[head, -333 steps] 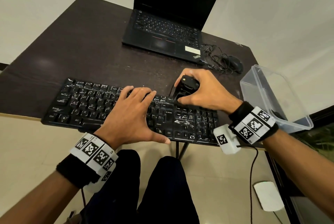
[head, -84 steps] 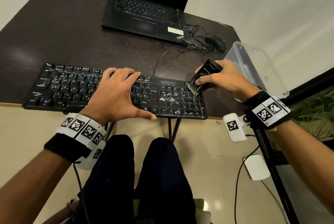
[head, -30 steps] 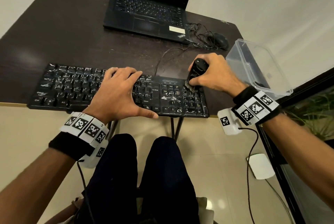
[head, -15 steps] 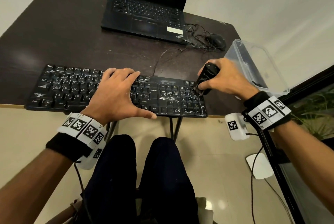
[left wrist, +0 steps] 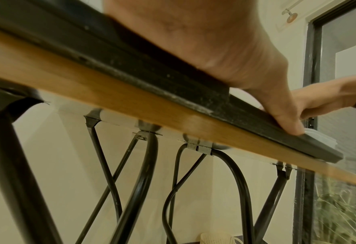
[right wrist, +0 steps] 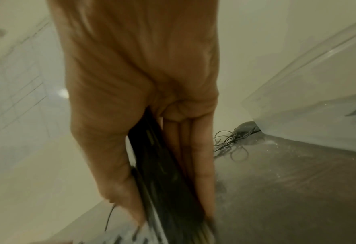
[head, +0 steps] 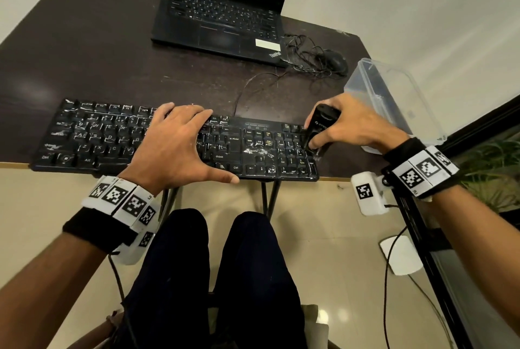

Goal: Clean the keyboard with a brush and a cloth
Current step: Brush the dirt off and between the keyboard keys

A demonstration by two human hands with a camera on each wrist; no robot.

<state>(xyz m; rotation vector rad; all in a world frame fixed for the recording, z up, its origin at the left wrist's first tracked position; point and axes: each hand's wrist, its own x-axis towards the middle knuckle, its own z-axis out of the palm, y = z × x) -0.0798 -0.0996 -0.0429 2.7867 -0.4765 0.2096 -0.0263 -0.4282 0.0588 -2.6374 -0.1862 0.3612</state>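
A black keyboard with white dust on its keys lies along the table's front edge. My left hand lies flat on its middle, fingers spread, thumb hooked over the front edge. My right hand grips a black brush by thumb and fingers. The bristles touch the keyboard's far right end, by the number pad. In the right wrist view the brush runs down between thumb and fingers, blurred. A patch of white dust sits near the arrow keys. No cloth is in view.
An open black laptop stands at the back of the dark table. A wired mouse with tangled cable lies right of it. A clear plastic box sits at the table's right edge. My legs are under the table.
The brush has moved from the number pad's upper keys out to the keyboard's far right edge. My left hand has stayed flat on the keyboard.
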